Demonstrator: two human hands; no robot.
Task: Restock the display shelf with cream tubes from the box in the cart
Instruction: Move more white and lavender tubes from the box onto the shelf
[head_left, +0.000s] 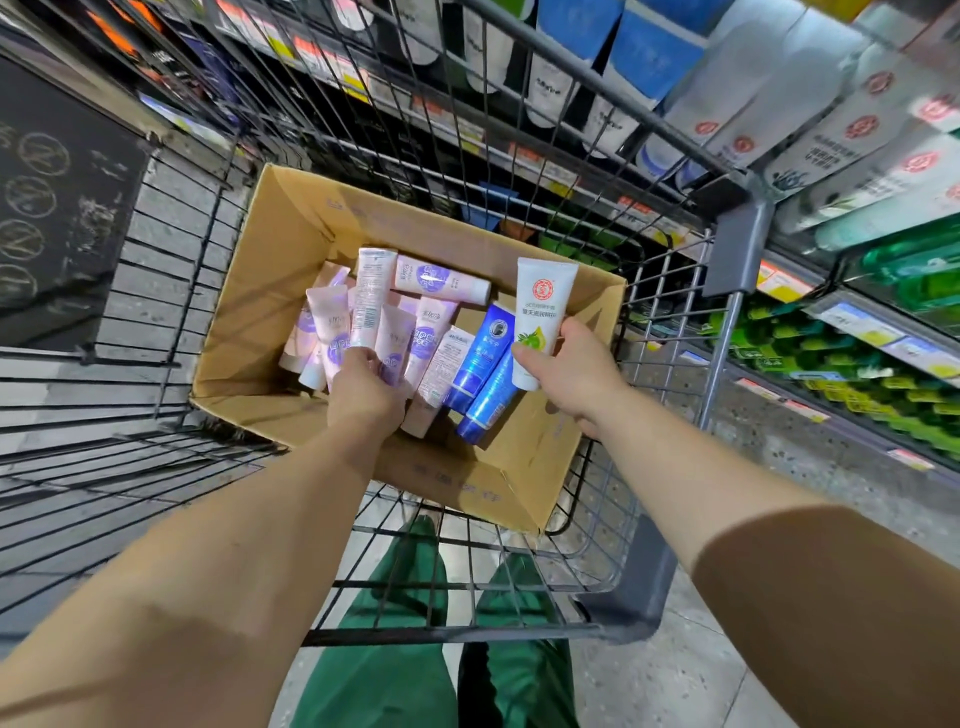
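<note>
Head view looks down into the black wire shopping cart (670, 291), where the open brown cardboard box (291, 249) holds a loose heap of pink-and-lilac cream tubes (415, 338) and two blue ones (480, 358). My right hand (563, 374) is wrapped around a white tube with a red seal and green leaf print (540, 317), holding it upright by its cap end above the box. My left hand (363, 384) is down among the pink tubes, its fingers closed on the lower end of a pale pink tube standing label-back up (371, 296). To do this well, I should lift that pink tube straight up so it slides free without dragging its neighbours over the box wall, keep both tubes held near the caps, then turn to the display shelf (852, 332) at my right and match each tube to its own row.
</note>
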